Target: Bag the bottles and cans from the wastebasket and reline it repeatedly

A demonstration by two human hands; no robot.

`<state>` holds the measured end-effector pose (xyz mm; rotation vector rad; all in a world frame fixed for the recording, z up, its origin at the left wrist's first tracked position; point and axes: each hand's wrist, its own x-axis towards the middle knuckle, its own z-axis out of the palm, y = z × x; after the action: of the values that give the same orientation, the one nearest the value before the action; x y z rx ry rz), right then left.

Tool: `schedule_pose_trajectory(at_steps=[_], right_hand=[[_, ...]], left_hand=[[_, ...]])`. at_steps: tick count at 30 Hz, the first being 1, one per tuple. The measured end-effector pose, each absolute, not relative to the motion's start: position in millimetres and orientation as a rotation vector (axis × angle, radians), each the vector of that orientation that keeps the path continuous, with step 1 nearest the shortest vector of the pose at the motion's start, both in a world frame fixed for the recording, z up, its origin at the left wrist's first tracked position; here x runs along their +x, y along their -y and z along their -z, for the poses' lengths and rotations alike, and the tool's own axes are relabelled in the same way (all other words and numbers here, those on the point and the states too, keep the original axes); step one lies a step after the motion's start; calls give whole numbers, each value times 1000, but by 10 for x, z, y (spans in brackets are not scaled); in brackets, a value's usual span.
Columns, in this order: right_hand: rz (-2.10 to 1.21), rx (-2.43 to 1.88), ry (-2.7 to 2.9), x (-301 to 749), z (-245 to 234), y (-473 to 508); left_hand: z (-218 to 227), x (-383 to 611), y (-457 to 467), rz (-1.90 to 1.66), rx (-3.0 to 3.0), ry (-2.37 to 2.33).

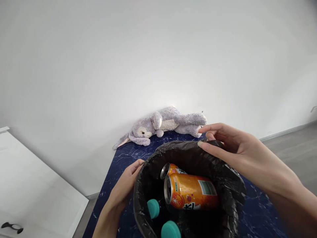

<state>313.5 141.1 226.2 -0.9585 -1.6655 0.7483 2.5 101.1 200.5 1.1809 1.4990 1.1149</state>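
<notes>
A bin lined with a black garbage bag [180, 144] stands in front of me, its mouth tilted towards me. Inside lie two orange soda cans, the nearer can [192, 191] on its side with its opened top facing left, the other can [169, 170] partly behind it. Two teal bottle caps, one cap [153, 208] higher and one cap [170, 229] at the lower edge, show on dark bottles. My left hand [128, 180] curls round the bin's outer left side, fingertips hidden. My right hand [223, 142] grips the bag's far rim, thumb across it, index finger stretched out.
A grey plush bunny [163, 124] lies on its side at the table's far end, against the white wall [158, 59]. The bin is over a dark blue marbled table [114, 180]. At left stands a white cabinet [37, 185] with a black handle [12, 227].
</notes>
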Motion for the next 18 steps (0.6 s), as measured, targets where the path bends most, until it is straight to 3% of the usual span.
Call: schedule_pose_trajectory(at_steps=[9,18], right_hand=[[-511,-1130,1750,3101,-2206,-1359],[-490,-1237,1864,3180,-2119,-1525]], left_hand=[[-2246,100,-811,-1506,1047,-1403],[-2413,253,-552,-1711,1091,-1442]])
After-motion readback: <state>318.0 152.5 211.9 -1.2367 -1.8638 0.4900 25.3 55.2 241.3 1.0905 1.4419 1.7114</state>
